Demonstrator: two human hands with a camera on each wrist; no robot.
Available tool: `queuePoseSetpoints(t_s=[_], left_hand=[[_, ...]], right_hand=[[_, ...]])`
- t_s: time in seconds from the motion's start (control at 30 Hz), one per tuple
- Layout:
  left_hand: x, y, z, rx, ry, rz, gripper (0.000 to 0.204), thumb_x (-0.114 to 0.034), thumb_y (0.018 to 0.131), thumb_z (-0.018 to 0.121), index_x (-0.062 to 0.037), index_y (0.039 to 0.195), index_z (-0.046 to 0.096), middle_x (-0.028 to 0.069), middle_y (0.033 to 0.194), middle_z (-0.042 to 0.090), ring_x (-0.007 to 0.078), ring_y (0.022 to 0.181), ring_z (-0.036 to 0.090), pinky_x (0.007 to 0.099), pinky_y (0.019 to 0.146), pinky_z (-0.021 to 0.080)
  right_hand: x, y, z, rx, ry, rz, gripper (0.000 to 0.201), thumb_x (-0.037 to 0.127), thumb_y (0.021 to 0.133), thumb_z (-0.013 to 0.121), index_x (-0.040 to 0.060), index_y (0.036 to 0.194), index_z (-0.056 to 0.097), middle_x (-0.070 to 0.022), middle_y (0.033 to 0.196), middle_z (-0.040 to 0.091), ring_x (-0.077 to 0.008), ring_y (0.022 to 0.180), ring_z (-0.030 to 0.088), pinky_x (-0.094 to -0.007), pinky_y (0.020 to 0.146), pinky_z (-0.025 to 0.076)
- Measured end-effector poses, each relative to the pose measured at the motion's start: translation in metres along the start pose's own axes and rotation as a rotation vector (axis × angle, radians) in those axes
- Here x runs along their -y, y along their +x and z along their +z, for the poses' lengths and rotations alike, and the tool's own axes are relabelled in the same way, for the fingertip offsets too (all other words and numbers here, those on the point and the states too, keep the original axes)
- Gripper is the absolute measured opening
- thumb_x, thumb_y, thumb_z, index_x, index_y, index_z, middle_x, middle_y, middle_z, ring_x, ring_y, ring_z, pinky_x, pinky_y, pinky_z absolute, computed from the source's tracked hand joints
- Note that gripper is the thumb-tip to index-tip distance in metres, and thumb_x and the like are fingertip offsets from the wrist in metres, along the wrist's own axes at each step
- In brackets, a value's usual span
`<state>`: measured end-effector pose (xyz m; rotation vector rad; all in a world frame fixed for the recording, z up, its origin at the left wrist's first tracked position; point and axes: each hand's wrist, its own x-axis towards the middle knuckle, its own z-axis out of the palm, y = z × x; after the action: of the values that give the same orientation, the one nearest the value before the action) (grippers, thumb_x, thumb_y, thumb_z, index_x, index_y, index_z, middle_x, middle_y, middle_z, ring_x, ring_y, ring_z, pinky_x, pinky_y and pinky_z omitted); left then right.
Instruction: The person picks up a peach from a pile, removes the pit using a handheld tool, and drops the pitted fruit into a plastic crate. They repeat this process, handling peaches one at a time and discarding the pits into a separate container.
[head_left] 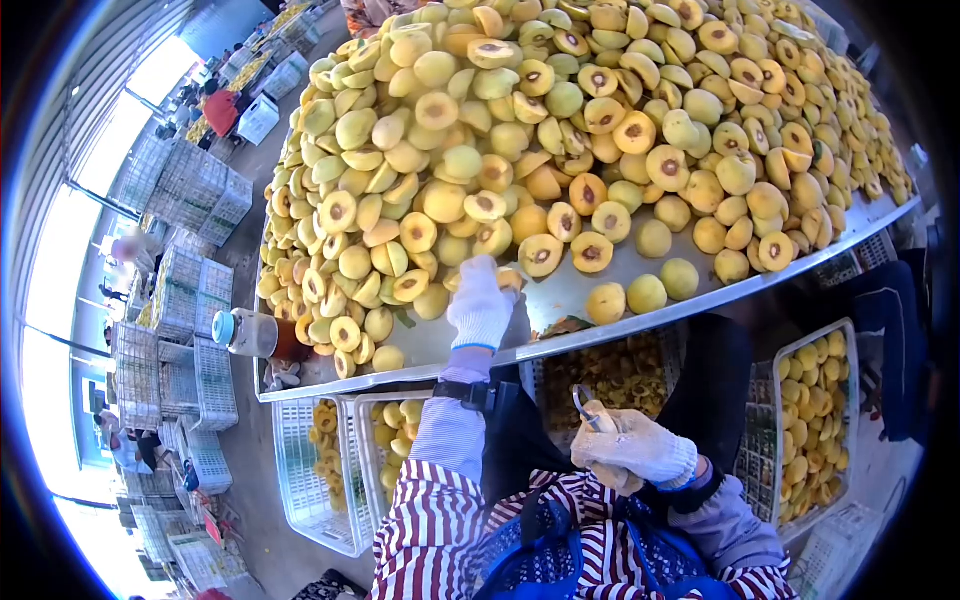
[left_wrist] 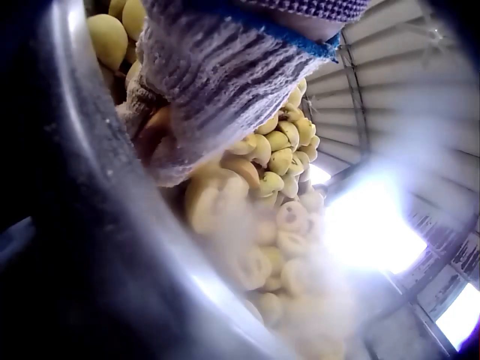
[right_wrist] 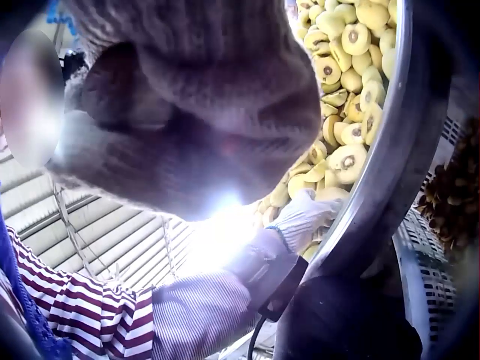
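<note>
A large heap of halved yellow apricots, many with the pit showing, covers a metal-topped table. At the table's near edge, my gloved left hand reaches into the front of the heap. Its fingers curl round an apricot half, mostly hidden by the glove in the left wrist view. Close to my body and below the table edge, my gloved right hand grips a small metal tool with a curved loop end. The right wrist view shows that glove large and dark, hiding the tool.
Under the table edge stand a crate of dark scraps and white crates of apricots at left. Another full crate is at right. A jar with a blue lid sits on the table's left corner. Stacked crates line the left.
</note>
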<state>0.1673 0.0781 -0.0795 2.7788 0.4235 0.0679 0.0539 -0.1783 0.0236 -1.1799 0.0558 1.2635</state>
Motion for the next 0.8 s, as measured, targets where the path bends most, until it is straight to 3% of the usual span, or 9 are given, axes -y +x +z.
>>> queuePoseSetpoints(t_s=[0.03, 0.13, 0.17, 0.27, 0.37, 0.5, 0.6, 0.63, 0.8], left_hand=[[0.004, -0.001, 0.006, -0.023, -0.073, -0.034, 0.052, -0.035, 0.077, 0.075, -0.0113, 0.118, 0.052, 0.0120, 0.114, 0.062, 0.0291, 0.098, 0.067, 0.0420, 0.073, 0.056], [0.005, -0.021, -0.011, 0.230, -0.790, -0.313, 0.059, -0.033, 0.077, 0.078, -0.0070, 0.123, 0.051, 0.0103, 0.110, 0.063, 0.0223, 0.094, 0.068, 0.0355, 0.070, 0.057], [-0.006, -0.038, -0.024, 0.249, -0.961, -0.365, 0.060, -0.030, 0.085, 0.074, -0.0054, 0.132, 0.047, 0.0086, 0.117, 0.060, 0.0228, 0.097, 0.065, 0.0370, 0.079, 0.057], [-0.028, -0.084, -0.038, 0.256, -1.581, -0.184, 0.059, -0.030, 0.088, 0.073, -0.0055, 0.135, 0.047, 0.0103, 0.121, 0.058, 0.0242, 0.104, 0.062, 0.0378, 0.081, 0.058], [-0.040, -0.108, -0.048, 0.316, -1.767, -0.170, 0.059, -0.037, 0.091, 0.069, -0.0063, 0.136, 0.047, 0.0117, 0.126, 0.056, 0.0251, 0.111, 0.059, 0.0395, 0.085, 0.057], [-0.057, -0.132, -0.055, 0.271, -1.681, -0.145, 0.068, -0.057, 0.094, 0.056, -0.0037, 0.136, 0.047, 0.0125, 0.128, 0.055, 0.0253, 0.108, 0.059, 0.0404, 0.094, 0.052], [-0.065, -0.144, -0.064, 0.348, -1.794, -0.055, 0.056, -0.045, 0.100, 0.052, -0.0023, 0.136, 0.047, 0.0123, 0.129, 0.055, 0.0202, 0.116, 0.056, 0.0340, 0.097, 0.048], [-0.071, -0.147, -0.066, 0.232, -1.595, -0.009, 0.057, -0.045, 0.102, 0.049, 0.0008, 0.136, 0.046, 0.0141, 0.133, 0.054, 0.0203, 0.117, 0.056, 0.0340, 0.099, 0.047], [-0.098, -0.165, -0.078, 0.001, -1.475, 0.052, 0.053, -0.037, 0.104, 0.046, 0.0039, 0.138, 0.045, 0.0170, 0.138, 0.052, 0.0228, 0.121, 0.054, 0.0347, 0.102, 0.044]], right_hand=[[-0.001, 0.002, 0.001, -0.003, -0.009, -0.016, 0.026, 0.032, 0.092, 0.066, 0.0064, 0.091, 0.061, -0.0002, 0.056, 0.054, -0.0070, 0.041, 0.047, -0.0208, 0.036, 0.034], [0.000, 0.004, 0.004, -0.025, -0.001, -0.021, 0.034, 0.038, 0.092, 0.066, 0.0094, 0.109, 0.057, 0.0020, 0.059, 0.054, -0.0045, 0.043, 0.045, -0.0192, 0.038, 0.033], [0.006, 0.003, 0.006, -0.068, -0.049, 0.016, 0.044, 0.035, 0.092, 0.067, 0.0087, 0.123, 0.052, 0.0024, 0.060, 0.052, -0.0044, 0.043, 0.045, -0.0200, 0.038, 0.033], [0.008, 0.004, 0.007, -0.162, -0.033, -0.049, 0.051, 0.034, 0.092, 0.067, 0.0078, 0.133, 0.050, 0.0023, 0.060, 0.052, -0.0041, 0.043, 0.045, -0.0198, 0.039, 0.033], [0.012, 0.003, 0.012, -0.190, -0.045, -0.107, 0.049, 0.032, 0.093, 0.067, 0.0062, 0.132, 0.053, 0.0024, 0.062, 0.055, -0.0039, 0.045, 0.047, -0.0195, 0.041, 0.036], [0.006, 0.003, 0.013, -0.210, -0.091, -0.165, 0.043, 0.033, 0.093, 0.067, 0.0058, 0.125, 0.059, 0.0023, 0.065, 0.058, -0.0033, 0.049, 0.051, -0.0193, 0.044, 0.039], [-0.003, 0.006, 0.014, -0.243, -0.117, -0.214, 0.039, 0.034, 0.093, 0.067, 0.0057, 0.120, 0.061, 0.0020, 0.068, 0.060, -0.0030, 0.053, 0.053, -0.0192, 0.048, 0.041], [-0.006, 0.006, 0.014, -0.256, -0.123, -0.237, 0.038, 0.034, 0.093, 0.067, 0.0057, 0.118, 0.062, 0.0019, 0.069, 0.060, -0.0030, 0.054, 0.054, -0.0191, 0.049, 0.042], [-0.002, -0.004, 0.017, -0.203, -0.074, -0.226, 0.029, 0.032, 0.095, 0.064, 0.0068, 0.110, 0.063, 0.0021, 0.069, 0.060, -0.0032, 0.054, 0.054, -0.0190, 0.049, 0.041]])
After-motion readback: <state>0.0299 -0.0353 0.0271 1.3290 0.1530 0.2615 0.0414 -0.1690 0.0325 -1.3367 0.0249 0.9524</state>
